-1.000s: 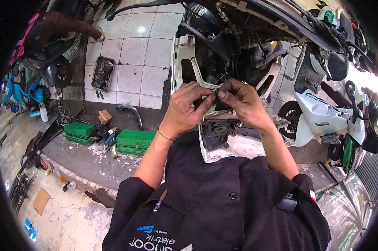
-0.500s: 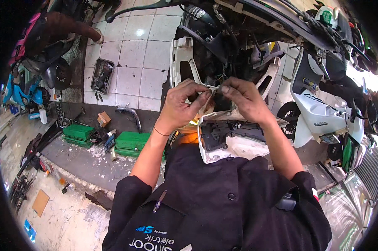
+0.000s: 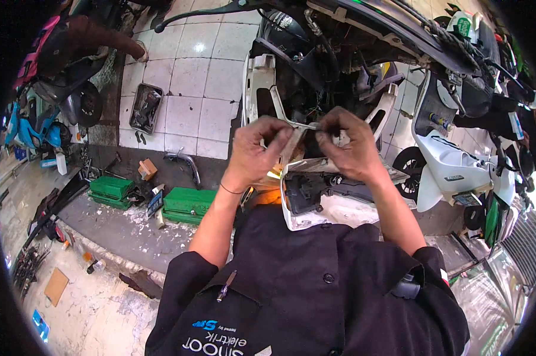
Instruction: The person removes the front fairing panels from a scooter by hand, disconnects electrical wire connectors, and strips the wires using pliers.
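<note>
My left hand (image 3: pixel 255 153) and my right hand (image 3: pixel 352 149) are raised close together above a partly stripped scooter, soiled dark at the fingers. Each one has thumb and forefinger brought together in a pinch. A thin pale strip (image 3: pixel 304 126) runs across the gap between the fingertips; whether they hold it or only overlap it, I cannot tell. Beyond lie white body panels (image 3: pixel 260 80) around a dark opening with wires. Right below my hands, against my shirt, sits a white panel (image 3: pixel 354 212) with a black tray-like inside. An orange part (image 3: pixel 269 196) shows beside it.
Two green toolboxes (image 3: pixel 188 203) lie to the left on the grey ledge, near a curved metal pipe (image 3: pixel 186 165). Farther off, a black tray (image 3: pixel 145 108) of small parts rests on white tiles. A white scooter (image 3: pixel 457 160) stands at right, a blue one (image 3: pixel 39 130) at far left.
Both hands have shifted slightly and turned, with the fingertips drawn a little farther apart. The pale strip between them shows more plainly.
</note>
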### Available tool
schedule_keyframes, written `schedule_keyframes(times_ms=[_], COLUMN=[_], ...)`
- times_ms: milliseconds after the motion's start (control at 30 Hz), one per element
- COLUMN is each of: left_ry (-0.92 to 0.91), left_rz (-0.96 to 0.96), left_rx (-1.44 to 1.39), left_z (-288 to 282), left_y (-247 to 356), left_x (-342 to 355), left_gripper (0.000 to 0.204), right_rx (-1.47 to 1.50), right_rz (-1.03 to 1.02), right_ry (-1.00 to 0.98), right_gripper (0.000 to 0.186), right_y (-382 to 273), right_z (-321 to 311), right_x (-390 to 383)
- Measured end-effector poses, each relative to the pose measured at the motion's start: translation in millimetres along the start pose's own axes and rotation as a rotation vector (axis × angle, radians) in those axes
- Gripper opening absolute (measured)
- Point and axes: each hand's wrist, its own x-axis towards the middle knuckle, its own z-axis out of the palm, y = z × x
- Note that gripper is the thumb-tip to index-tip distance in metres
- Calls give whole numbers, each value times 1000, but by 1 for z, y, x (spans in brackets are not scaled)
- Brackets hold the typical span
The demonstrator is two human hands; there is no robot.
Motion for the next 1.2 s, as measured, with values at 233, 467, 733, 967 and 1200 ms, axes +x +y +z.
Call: schedule_keyframes(times_ms=[233, 467, 733, 967, 1200], left_ry=[-24, -23, -69, 54, 18], left_rz=[278, 343, -61, -85, 345], left_rx=[143, 165, -123, -107, 217], left_z=[-1, -2, 5, -3, 1], left_y=[-7, -4, -12, -19, -7], left_x=[8, 7, 0, -3, 9], left_gripper=[11, 11, 24, 22, 11], right_rx=[49, 227, 286, 335, 329], right_rz=[149, 266, 208, 236, 227], right_ry=[-205, -111, 32, 105, -114], right_gripper=[32, 22, 10, 8, 25], right_y=[15, 8, 10, 18, 29], right_z=[11, 22, 32, 15, 20], right_x=[2, 4, -4, -4, 3])
